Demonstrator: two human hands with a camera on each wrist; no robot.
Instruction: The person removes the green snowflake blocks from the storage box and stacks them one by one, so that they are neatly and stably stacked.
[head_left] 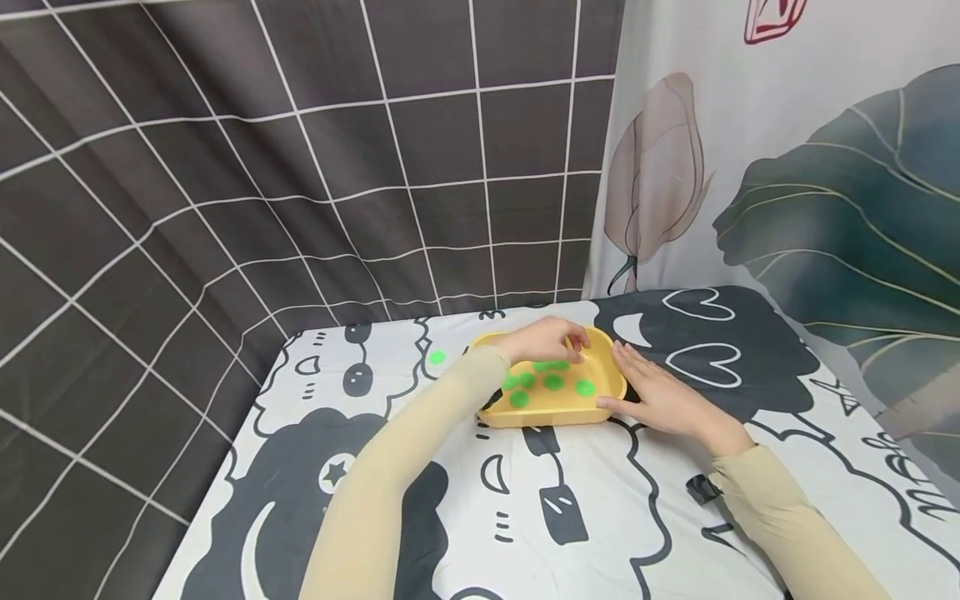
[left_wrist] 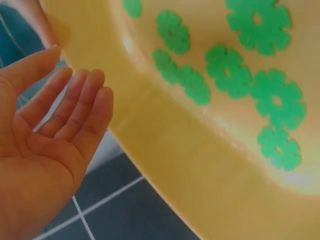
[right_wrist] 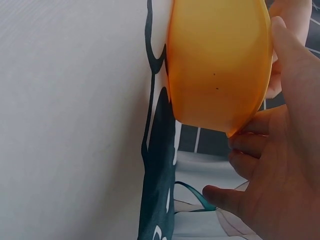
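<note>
A shallow yellow plastic tray [head_left: 547, 418] stands on the patterned cloth, with several green snowflake-shaped plastic discs [head_left: 553, 382] spread over its floor. My left hand [head_left: 542, 339] hovers above the tray's far side, fingers loosely bent. In the left wrist view nothing shows between the fingers of that left hand [left_wrist: 47, 145]; the green discs [left_wrist: 276, 100] lie apart from it. Against the tray's right end rests my right hand [head_left: 667, 400], with straight, spread fingers. The right wrist view shows this right hand [right_wrist: 275, 175] touching the outside of the tray [right_wrist: 217, 60] with thumb and fingertips.
One loose green disc [head_left: 437, 357] lies on the cloth [head_left: 465, 517], left of the tray and beyond my left forearm. A dark grid-patterned curtain [head_left: 337, 167] hangs behind and to the left. On the right hangs a leaf-printed curtain [head_left: 825, 208].
</note>
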